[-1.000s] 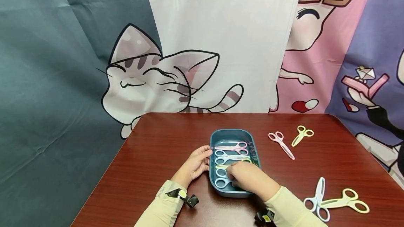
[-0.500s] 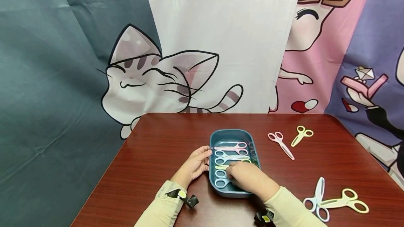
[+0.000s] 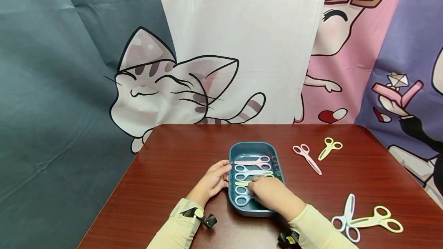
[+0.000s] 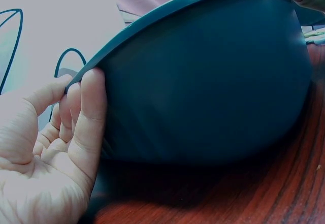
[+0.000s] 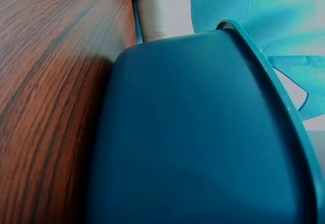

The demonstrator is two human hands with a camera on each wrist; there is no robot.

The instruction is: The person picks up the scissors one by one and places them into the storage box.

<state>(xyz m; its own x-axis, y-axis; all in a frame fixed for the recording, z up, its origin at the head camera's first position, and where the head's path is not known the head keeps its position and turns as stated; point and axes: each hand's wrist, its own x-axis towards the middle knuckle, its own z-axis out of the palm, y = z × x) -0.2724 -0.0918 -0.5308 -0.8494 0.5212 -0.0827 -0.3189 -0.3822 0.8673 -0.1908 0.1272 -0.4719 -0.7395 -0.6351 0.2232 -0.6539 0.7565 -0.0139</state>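
A dark blue plastic box (image 3: 255, 213) stands on the table with several scissors lying in it. My left hand (image 3: 215, 178) pinches its left rim between thumb and fingers, as the left wrist view also shows. Inside the box, my right hand (image 3: 275, 196) holds blue scissors (image 3: 250, 197) near the front end with bent fingers; their blades and my fingertips are hidden. Behind these lie yellow scissors (image 3: 243, 183), partly under the hand, then pale blue scissors (image 3: 255, 173) and pink scissors (image 3: 248, 162). The right wrist view shows only the box's outer wall (image 5: 193, 122).
On the table's right lie pink scissors (image 3: 312, 163) and small yellow scissors (image 3: 325, 152) farther back. Nearer, blue-white scissors (image 3: 350, 206) touch larger yellow scissors (image 3: 367, 222). A printed cloth (image 3: 277, 49) hangs behind the brown table (image 3: 155, 187).
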